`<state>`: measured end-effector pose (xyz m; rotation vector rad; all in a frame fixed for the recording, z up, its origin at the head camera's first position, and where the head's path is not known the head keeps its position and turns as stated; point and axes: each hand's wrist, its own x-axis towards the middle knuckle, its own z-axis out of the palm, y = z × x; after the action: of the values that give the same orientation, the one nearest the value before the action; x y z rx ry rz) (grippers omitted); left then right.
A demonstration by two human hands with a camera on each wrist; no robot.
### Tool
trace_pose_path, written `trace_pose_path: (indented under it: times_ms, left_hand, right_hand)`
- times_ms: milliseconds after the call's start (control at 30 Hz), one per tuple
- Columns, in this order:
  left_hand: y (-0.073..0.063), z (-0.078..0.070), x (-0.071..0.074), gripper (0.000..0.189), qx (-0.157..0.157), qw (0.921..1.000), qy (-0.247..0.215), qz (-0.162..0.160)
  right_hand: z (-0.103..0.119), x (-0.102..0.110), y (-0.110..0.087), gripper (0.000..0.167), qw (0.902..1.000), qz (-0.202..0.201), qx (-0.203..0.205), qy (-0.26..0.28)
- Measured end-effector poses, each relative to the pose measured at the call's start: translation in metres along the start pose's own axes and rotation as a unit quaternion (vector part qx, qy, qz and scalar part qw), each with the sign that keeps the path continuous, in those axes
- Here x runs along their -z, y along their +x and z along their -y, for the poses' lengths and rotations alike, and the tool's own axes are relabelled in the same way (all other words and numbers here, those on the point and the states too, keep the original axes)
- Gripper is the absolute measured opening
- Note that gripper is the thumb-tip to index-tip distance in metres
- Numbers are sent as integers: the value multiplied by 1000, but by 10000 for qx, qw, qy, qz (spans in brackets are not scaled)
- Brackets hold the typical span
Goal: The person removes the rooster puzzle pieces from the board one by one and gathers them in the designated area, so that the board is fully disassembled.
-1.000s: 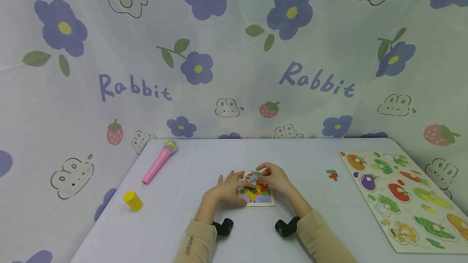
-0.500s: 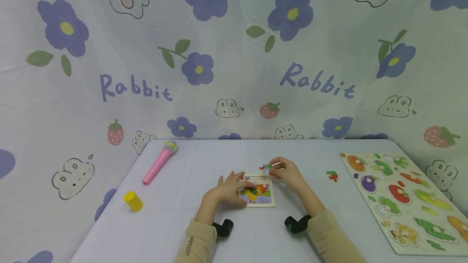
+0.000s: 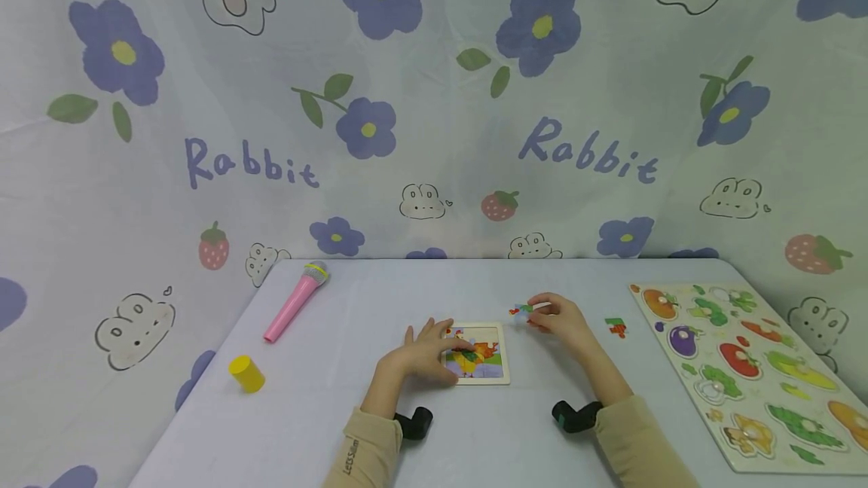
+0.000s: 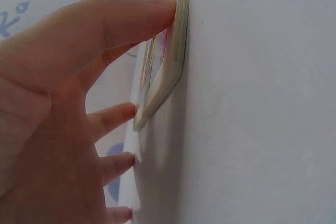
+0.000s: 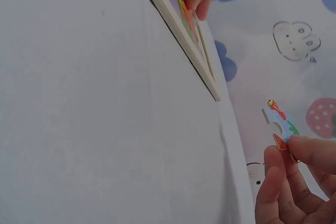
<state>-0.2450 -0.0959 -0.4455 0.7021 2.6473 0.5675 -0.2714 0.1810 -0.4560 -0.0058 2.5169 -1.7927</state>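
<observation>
A small framed jigsaw puzzle (image 3: 483,381), with a colourful bird picture, lies on the table. Spread over its left side, my left hand (image 3: 423,353) rests on it; in the left wrist view the thumb (image 4: 152,17) presses on the pale frame (image 4: 176,64). To the right of the frame and apart from it, my right hand (image 3: 561,321) pinches a light-blue jigsaw piece (image 5: 282,123) with red and green marks between thumb and fingertips. The top strip of the frame's inside shows a bare backing. Part of the picture is hidden under my left fingers.
Further right lies a loose red-and-green jigsaw piece (image 3: 616,327). A large vegetable peg board (image 3: 759,375) takes up the table's right side. At the left are a pink toy microphone (image 3: 295,303) and a yellow cylinder (image 3: 247,373). A patterned curtain (image 3: 434,134) hangs behind.
My right hand has lifted the light-blue jigsaw piece away from the top of the frame and carried it to the right. My left hand has stayed in place.
</observation>
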Motion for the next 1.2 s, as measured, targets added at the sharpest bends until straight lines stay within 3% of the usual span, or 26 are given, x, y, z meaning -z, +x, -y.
trace_pose_path:
  times_ms: [400,767,1200]
  left_hand:
    - [0,0,0,53,-29,10000,12,-25]
    - [0,-1,-1,53,11,10000,27,-44]
    - [1,2,-3,53,14,10000,2,-34]
  right_hand:
    - [-9,23,-5,31,9998,-97,2,-151]
    - [-16,43,-9,34,9999,-128,-32,74]
    - [-22,62,-11,36,9988,-357,-187,-292]
